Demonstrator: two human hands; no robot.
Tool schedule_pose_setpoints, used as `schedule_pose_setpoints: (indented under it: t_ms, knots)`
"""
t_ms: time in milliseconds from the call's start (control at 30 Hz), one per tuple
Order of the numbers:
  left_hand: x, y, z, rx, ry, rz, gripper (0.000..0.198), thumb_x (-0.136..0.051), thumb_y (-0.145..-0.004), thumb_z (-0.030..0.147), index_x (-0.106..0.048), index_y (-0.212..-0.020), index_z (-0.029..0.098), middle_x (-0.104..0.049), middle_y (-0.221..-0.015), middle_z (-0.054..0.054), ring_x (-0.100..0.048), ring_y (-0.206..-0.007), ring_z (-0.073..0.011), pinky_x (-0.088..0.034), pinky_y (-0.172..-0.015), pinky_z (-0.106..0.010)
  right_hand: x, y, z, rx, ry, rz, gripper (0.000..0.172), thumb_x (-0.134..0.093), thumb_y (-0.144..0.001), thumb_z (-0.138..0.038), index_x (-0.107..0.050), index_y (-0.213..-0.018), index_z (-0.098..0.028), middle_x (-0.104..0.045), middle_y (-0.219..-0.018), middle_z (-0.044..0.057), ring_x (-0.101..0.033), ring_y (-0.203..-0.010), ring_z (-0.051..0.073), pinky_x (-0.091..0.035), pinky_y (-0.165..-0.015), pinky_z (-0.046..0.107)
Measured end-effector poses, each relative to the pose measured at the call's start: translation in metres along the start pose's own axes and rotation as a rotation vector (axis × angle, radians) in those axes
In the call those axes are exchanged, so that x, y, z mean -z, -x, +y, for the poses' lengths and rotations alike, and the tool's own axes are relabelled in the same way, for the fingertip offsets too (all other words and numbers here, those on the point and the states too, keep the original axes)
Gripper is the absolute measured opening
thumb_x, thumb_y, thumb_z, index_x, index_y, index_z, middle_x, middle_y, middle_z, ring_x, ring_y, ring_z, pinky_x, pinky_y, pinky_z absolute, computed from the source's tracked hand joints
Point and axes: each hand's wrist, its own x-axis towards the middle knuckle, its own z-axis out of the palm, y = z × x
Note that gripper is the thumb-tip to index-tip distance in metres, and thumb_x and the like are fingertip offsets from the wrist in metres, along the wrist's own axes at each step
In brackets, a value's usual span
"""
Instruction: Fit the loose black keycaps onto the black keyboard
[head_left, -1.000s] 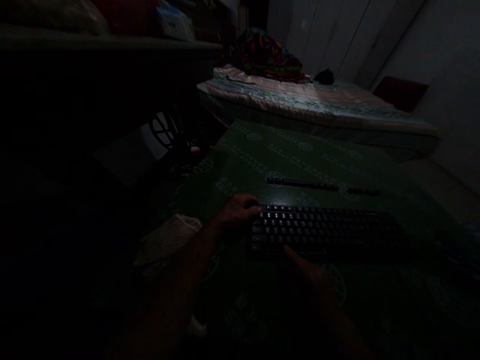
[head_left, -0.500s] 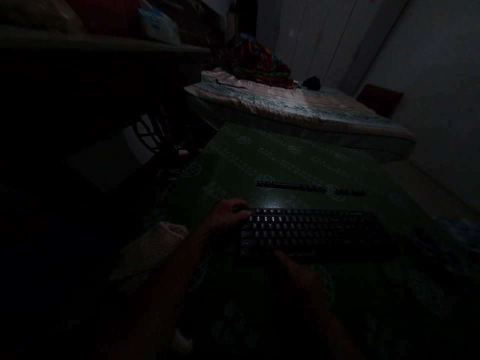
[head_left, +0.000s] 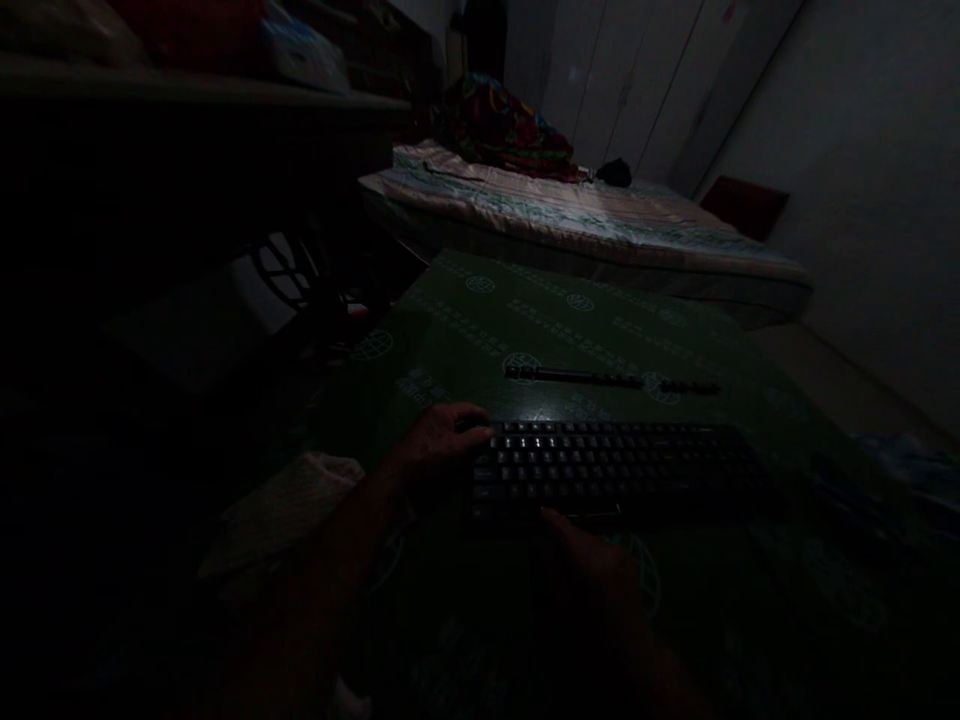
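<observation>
A black computer keyboard lies on a green printed tabletop in dim light. At its far left corner my left hand grips the edge, thumb on top by the corner keys and fingers round the far side. My right hand is at the near edge, left of the middle, with the thumb on the front rim; its other fingers are lost in the dark under or before the keyboard. Beyond the keyboard lies a long thin black flute-like stick, roughly parallel to it.
A pale crumpled cloth lies left of my left forearm. Behind the table stands a bed with a patterned red blanket. A dark shelf with bags is at the left. Dark, unclear items lie at the right.
The whole view has shifted slightly, so everything appears a little further left and lower. Both hands keep their places on the keyboard.
</observation>
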Motion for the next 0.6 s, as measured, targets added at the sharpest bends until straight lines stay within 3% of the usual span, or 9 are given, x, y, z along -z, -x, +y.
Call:
schedule_pose_setpoints:
  t_ms: [300,600]
  knots:
    - [-0.0001,0.0035,0.0019,0.041,0.038,0.012,0.041,-0.058,-0.068,0.048,-0.068,-0.093,0.018,-0.070,-0.092,-0.004,-0.064,-0.086,-0.0230,-0.050,-0.075,-0.031,0.0069,-0.0061,-0.0062,0.036,0.023,0.056,0.040,-0.030,-0.092,-0.028,-0.068,-0.103,-0.019,-0.067,-0.055,0.002,-0.058,-0.040,0.010,-0.034,-0.037,0.017]
    - [0.0011,0.0022,0.0019,0.009,0.002,0.006,0.038,-0.058,-0.067,0.047,-0.069,-0.090,0.019,-0.071,-0.092,-0.003,-0.063,-0.088,-0.0234,-0.049,-0.078,-0.031,0.0026,-0.0005,-0.0025,0.027,-0.022,-0.032,0.035,-0.038,-0.090,-0.027,-0.063,-0.115,-0.023,-0.072,-0.070,0.003,-0.061,-0.046,0.010,-0.038,-0.041,0.015]
